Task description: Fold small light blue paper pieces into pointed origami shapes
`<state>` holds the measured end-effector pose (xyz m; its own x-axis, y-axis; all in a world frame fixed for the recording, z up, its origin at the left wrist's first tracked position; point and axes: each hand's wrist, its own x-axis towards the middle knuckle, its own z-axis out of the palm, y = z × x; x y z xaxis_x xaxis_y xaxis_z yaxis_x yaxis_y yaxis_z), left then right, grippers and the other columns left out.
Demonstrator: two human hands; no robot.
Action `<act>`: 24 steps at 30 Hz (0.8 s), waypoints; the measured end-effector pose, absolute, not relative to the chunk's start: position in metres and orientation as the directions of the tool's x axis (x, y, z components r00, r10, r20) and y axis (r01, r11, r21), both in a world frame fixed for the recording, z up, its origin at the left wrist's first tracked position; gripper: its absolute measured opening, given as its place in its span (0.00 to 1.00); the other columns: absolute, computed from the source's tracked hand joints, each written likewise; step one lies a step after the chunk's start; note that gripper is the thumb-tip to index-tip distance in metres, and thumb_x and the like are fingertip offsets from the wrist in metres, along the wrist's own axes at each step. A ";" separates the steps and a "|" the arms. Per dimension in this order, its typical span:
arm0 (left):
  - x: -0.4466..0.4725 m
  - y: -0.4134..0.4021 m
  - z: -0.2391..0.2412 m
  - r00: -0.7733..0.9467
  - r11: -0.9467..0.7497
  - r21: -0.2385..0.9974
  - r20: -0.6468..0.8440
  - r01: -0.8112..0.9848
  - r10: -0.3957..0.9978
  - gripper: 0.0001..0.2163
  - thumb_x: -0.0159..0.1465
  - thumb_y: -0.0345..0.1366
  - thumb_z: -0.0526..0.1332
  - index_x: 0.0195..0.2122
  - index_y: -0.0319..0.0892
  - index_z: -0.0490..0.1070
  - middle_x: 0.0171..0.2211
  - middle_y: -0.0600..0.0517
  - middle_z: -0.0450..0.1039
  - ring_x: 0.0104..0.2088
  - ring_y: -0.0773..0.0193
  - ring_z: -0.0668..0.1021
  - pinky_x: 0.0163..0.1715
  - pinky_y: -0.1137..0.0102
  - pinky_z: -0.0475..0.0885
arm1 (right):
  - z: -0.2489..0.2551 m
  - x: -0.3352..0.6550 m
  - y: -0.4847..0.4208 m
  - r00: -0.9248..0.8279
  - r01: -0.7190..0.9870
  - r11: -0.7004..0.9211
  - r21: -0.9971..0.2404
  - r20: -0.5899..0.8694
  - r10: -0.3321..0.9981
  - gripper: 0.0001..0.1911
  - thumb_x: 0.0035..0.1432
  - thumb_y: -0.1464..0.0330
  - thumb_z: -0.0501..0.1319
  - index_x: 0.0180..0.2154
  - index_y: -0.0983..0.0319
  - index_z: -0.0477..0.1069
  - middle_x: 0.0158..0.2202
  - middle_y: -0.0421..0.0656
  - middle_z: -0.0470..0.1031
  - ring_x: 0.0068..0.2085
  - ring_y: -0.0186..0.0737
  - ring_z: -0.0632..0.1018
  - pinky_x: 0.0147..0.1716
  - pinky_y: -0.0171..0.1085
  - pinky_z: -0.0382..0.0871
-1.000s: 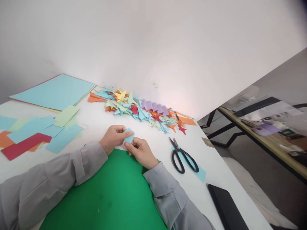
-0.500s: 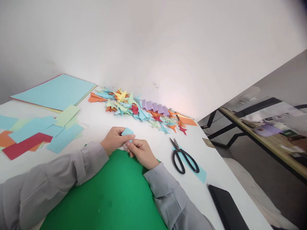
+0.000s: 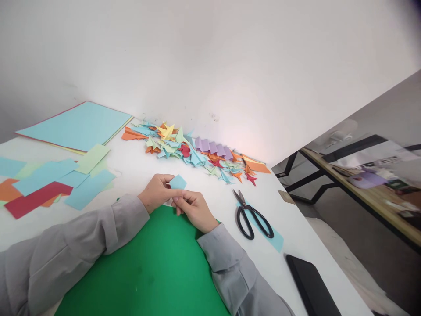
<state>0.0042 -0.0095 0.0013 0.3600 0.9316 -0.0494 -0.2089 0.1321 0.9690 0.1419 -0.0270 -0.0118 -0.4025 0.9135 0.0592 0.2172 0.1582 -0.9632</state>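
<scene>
A small light-blue piece of paper (image 3: 178, 181) sticks up between my two hands, its top corner showing above the fingers. My left hand (image 3: 159, 191) is closed on it from the left, thumb across its lower edge. From the other side, my right hand (image 3: 194, 208) pinches at the paper's lower edge, its thumb and forefinger close to the left thumb. The part of the paper behind the fingers is hidden. Below both hands lies a green sheet (image 3: 148, 267). Black-handled scissors (image 3: 248, 215) rest partly open on a light-blue paper strip (image 3: 278, 240) to the right.
Folded paper pieces in several colours (image 3: 197, 151) lie in a row along the wall. At the left are loose paper rectangles (image 3: 39, 191) and a stack of large sheets (image 3: 79, 125). A black phone-like slab (image 3: 312, 285) lies near the table's right edge, with a wooden shelf (image 3: 362, 188) beyond.
The blue paper has turned slightly between my fingers and now stands a little more upright and to the right. My hands have barely shifted; everything else stays put.
</scene>
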 end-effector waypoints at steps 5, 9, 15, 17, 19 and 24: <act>0.006 -0.009 0.004 0.328 0.076 0.982 -0.015 -0.176 0.945 0.11 0.46 0.36 0.65 0.17 0.38 0.64 0.12 0.58 0.64 0.14 0.73 0.66 0.13 0.77 0.58 | -0.012 0.142 -0.027 -0.402 0.223 0.148 -0.963 0.047 0.914 0.20 0.52 0.54 0.56 0.20 0.63 0.67 0.13 0.36 0.64 0.16 0.29 0.60 0.19 0.32 0.55; 0.007 -0.008 0.005 0.260 0.118 0.983 -0.079 -0.141 0.963 0.13 0.49 0.37 0.62 0.14 0.38 0.61 0.08 0.60 0.57 0.10 0.76 0.58 0.10 0.77 0.49 | -0.012 0.143 -0.027 -0.421 0.218 0.154 -0.964 0.050 0.906 0.19 0.52 0.54 0.56 0.20 0.62 0.65 0.13 0.35 0.63 0.16 0.29 0.60 0.19 0.32 0.54; 0.005 -0.007 0.000 0.250 0.148 0.978 -0.109 -0.145 0.962 0.17 0.55 0.40 0.56 0.12 0.39 0.58 0.07 0.59 0.52 0.09 0.76 0.55 0.11 0.76 0.46 | -0.010 0.144 -0.027 -0.433 0.231 0.156 -0.961 0.042 0.900 0.20 0.52 0.53 0.56 0.19 0.62 0.64 0.12 0.34 0.60 0.16 0.29 0.59 0.18 0.31 0.53; 0.004 -0.006 -0.003 0.253 0.155 0.977 -0.115 -0.144 0.961 0.19 0.57 0.42 0.54 0.12 0.40 0.57 0.06 0.59 0.51 0.09 0.75 0.55 0.11 0.75 0.46 | -0.009 0.144 -0.028 -0.429 0.243 0.153 -0.958 0.035 0.903 0.20 0.52 0.54 0.55 0.19 0.62 0.64 0.12 0.34 0.59 0.16 0.28 0.59 0.17 0.31 0.52; 0.004 -0.005 -0.005 0.246 0.158 0.976 -0.118 -0.148 0.962 0.21 0.58 0.43 0.52 0.11 0.40 0.57 0.05 0.58 0.51 0.09 0.75 0.55 0.11 0.75 0.46 | -0.008 0.143 -0.028 -0.426 0.251 0.159 -0.955 0.039 0.904 0.20 0.52 0.54 0.55 0.19 0.62 0.63 0.12 0.33 0.57 0.16 0.28 0.58 0.17 0.31 0.50; 0.005 -0.005 -0.004 0.253 0.134 0.982 -0.097 -0.135 0.963 0.24 0.59 0.50 0.50 0.11 0.39 0.58 0.05 0.57 0.53 0.08 0.75 0.56 0.11 0.75 0.46 | -0.009 0.143 -0.028 -0.422 0.241 0.187 -0.952 0.070 0.904 0.20 0.52 0.54 0.55 0.19 0.62 0.63 0.12 0.33 0.55 0.16 0.28 0.56 0.17 0.31 0.48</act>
